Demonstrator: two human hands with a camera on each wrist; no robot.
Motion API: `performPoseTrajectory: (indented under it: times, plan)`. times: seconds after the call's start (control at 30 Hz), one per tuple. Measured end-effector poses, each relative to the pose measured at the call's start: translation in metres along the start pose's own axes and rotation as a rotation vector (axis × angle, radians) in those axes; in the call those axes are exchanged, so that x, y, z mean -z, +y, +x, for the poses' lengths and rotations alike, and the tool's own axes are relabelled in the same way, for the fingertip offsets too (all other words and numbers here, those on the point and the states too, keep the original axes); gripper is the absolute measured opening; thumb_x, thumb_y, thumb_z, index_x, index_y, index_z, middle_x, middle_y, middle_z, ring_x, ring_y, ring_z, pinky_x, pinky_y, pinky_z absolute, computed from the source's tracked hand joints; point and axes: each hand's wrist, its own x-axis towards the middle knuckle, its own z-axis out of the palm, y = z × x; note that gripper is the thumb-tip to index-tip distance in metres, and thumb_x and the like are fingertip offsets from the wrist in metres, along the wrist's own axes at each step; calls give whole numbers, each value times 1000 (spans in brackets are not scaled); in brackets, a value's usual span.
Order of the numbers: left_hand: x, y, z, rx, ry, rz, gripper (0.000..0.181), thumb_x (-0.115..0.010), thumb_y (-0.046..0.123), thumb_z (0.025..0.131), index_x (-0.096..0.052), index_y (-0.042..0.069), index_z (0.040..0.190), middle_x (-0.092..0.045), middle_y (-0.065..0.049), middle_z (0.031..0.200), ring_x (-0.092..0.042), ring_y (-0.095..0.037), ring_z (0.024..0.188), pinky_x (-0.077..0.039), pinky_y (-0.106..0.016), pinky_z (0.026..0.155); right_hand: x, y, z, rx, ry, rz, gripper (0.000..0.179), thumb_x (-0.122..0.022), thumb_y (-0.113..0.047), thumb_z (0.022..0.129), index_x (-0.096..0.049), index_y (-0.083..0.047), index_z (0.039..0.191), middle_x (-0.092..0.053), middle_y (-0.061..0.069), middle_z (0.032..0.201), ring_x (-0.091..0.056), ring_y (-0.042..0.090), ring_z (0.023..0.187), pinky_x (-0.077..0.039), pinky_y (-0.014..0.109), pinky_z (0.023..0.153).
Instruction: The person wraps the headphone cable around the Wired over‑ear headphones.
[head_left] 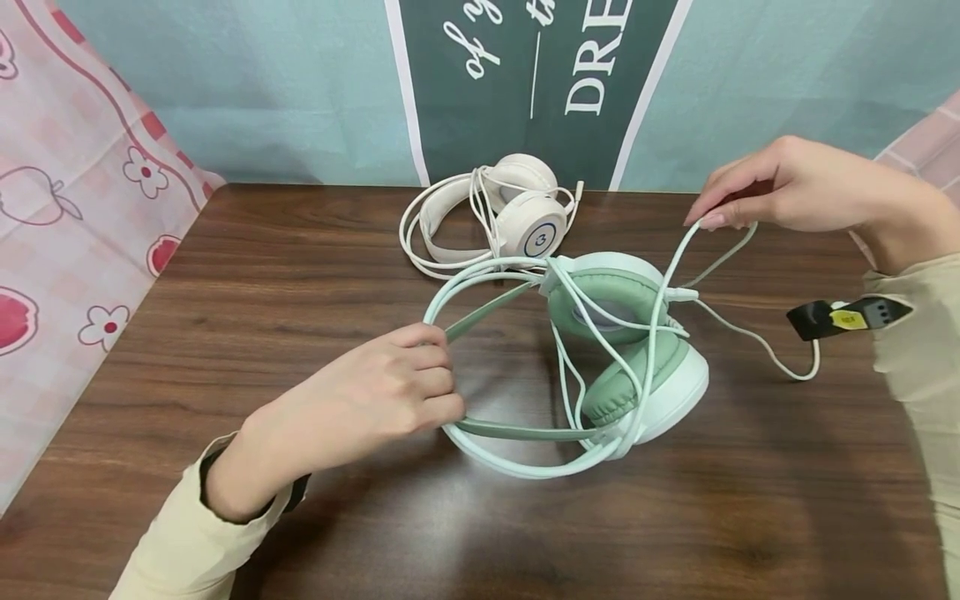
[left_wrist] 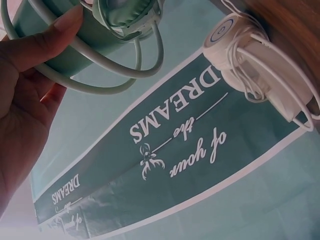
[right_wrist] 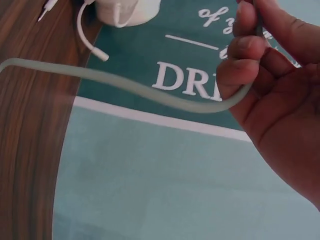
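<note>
A pair of mint-green headphones (head_left: 688, 390) is held up over the dark wood table, its ear cups toward the right. My left hand (head_left: 375, 387) grips the headband, with the thumb across the band in the left wrist view. Between thumb and fingers, my right hand (head_left: 795, 187) pinches the pale green cable (head_left: 678, 252), raised above and right of the ear cups. Loops of that cable cross the cups and the headband. In the right wrist view, the cable (right_wrist: 125, 84) runs into the curled fingers. Its plug end, with a black strap (head_left: 806, 319) and yellow label, is near the right sleeve.
White headphones (head_left: 528, 225), wound with their own cable, lie at the table's back edge. Behind them hangs a teal cloth (head_left: 300, 108) with a dark lettered panel. A pink patterned cloth (head_left: 82, 208) borders the table (head_left: 187, 333) on the left.
</note>
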Motion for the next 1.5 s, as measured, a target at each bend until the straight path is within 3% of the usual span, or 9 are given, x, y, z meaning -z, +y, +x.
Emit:
performPoseTrajectory:
  times: [0.1,0.23,0.37,0.5,0.67,1.07,1.33,1.5]
  plan:
    - [-2,0,1,-4,1,-2,30,-29,-9,83,-44,12,68,-38,4,61,-42,-12,59,-37,-29,86,-4,-1,1,-85,45,-25,18,-66,2,79,-68,-15,84,-61,-7,75,-46,5,61,-36,17,54]
    - [-6,-1,5,-26,-9,18,29,-31,-8,83,-44,12,67,-39,4,61,-43,-11,60,-37,-28,87,-12,-6,7,-213,174,-31,10,-71,-9,78,-64,-16,76,-55,-7,62,-39,7,54,-30,21,51]
    - [-9,-2,9,-46,-15,32,28,-34,-8,82,-44,13,67,-41,4,62,-44,-12,61,-36,-28,88,-18,-10,17,-206,304,-11,12,-74,-8,74,-64,-14,72,-52,-8,57,-37,5,52,-28,19,48]
    - [-11,-3,13,-54,-15,29,25,-39,-7,82,-45,13,68,-43,4,63,-46,-12,63,-36,-28,89,-22,-13,25,-156,349,-4,12,-75,-6,73,-64,-12,71,-53,-8,57,-37,4,52,-28,19,47]
    - [-12,-4,17,-67,-14,14,23,-44,-7,80,-47,13,70,-46,3,65,-47,-13,65,-36,-28,90,-25,-19,34,-109,318,7,12,-73,-6,74,-63,-12,70,-50,-5,55,-36,6,50,-28,21,45]
    - [-12,-5,24,-107,18,34,22,-42,-5,82,-48,13,72,-49,4,69,-50,-13,71,-35,-29,93,-32,-17,47,-122,186,62,12,-72,-13,77,-62,-12,71,-48,-1,54,-40,9,47,-30,25,44]
    - [-11,-7,23,-91,57,-9,22,-42,-6,82,-48,12,73,-50,3,71,-51,-13,73,-36,-29,91,-40,-7,43,-184,85,133,10,-70,-14,80,-61,-12,75,-51,3,56,-46,13,48,-36,24,44]
    - [-9,-9,19,-56,93,-34,23,-41,-7,85,-51,11,75,-52,2,73,-52,-13,75,-38,-30,90,-43,2,38,-228,61,123,6,-67,-15,82,-63,-12,78,-55,2,60,-49,13,51,-39,22,49]
